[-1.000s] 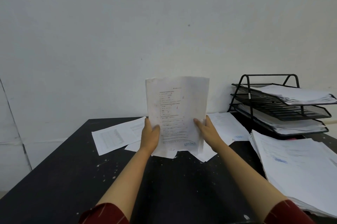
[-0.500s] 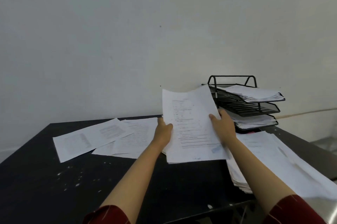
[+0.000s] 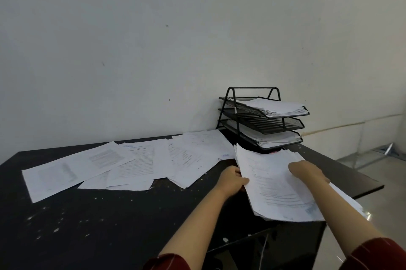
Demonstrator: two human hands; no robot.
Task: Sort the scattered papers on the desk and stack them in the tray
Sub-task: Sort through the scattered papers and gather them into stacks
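Observation:
A thick pile of white printed papers (image 3: 274, 186) lies at the desk's right front, just in front of a black three-tier wire tray (image 3: 263, 120). My left hand (image 3: 230, 178) holds the pile's left edge, thumb on top. My right hand (image 3: 307, 172) rests on top of the pile near its right side. The tray's top and bottom tiers hold stacks of paper; the middle tier looks bare. Several loose printed sheets (image 3: 131, 162) lie scattered and overlapping across the back of the black desk (image 3: 98, 225).
A white wall stands right behind the desk and tray. The desk's right edge (image 3: 369, 186) drops off to a light floor. Small white specks dot the dark desktop on the front left.
The sheets I held upright in both hands have come down to the right, onto the pile in front of the tray. My view has swung left, showing more of the scattered sheets.

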